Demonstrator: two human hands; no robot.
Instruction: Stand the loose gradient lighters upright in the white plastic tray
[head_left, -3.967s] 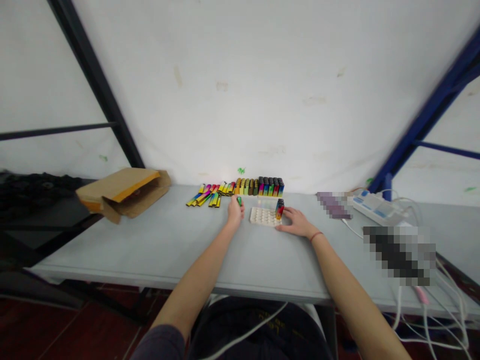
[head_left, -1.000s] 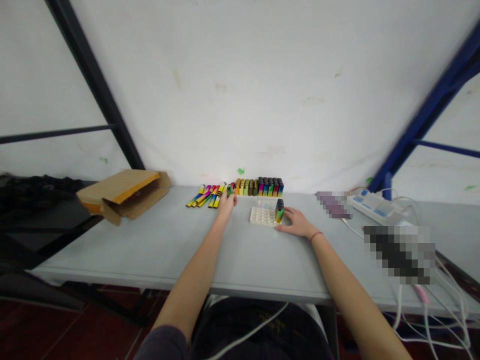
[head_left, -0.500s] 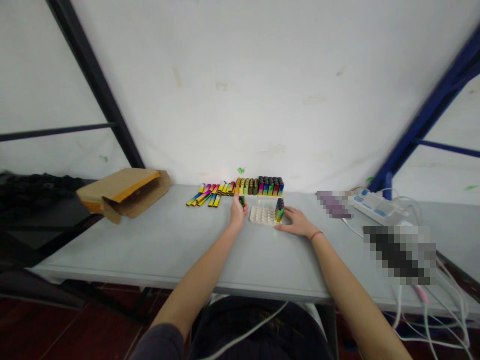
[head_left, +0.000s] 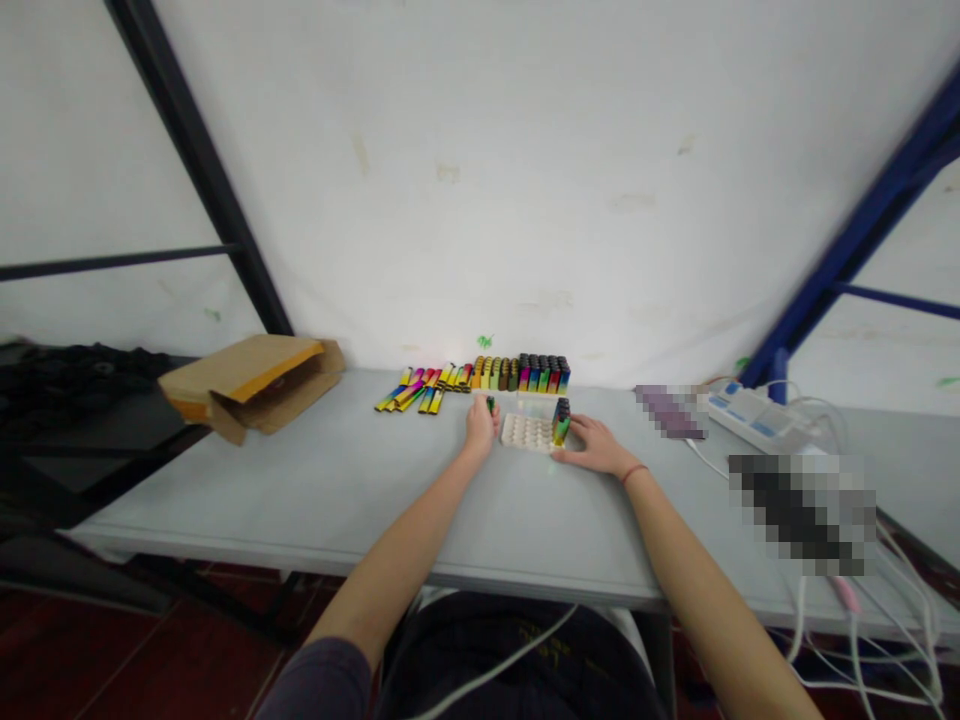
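My left hand [head_left: 481,428] is closed round a lighter [head_left: 490,404], of which only a green and dark end shows above the fingers. Just to its right lies a white tray [head_left: 525,434] with rows of round holes. At the tray's right end stands a short row of upright lighters [head_left: 561,424], green and yellow with black tops. My right hand [head_left: 596,446] holds that end, thumb at the near corner and fingers beside the lighters. Behind the tray, dark-topped lighters [head_left: 544,374] and yellowish ones [head_left: 495,374] stand in blocks. Several colourful lighters [head_left: 411,392] lie flat farther left.
An open cardboard box [head_left: 251,380] rests on the left of the grey table [head_left: 360,490]. On the right are a blurred-out purple item [head_left: 669,412], a white power strip [head_left: 750,418] and loose white cables [head_left: 862,640]. A white wall [head_left: 480,200] rises behind.
My left hand has shifted slightly right towards the tray, with the lighter still in it, tilted differently. My right hand stays at the tray's right end. The whole view has moved slightly.
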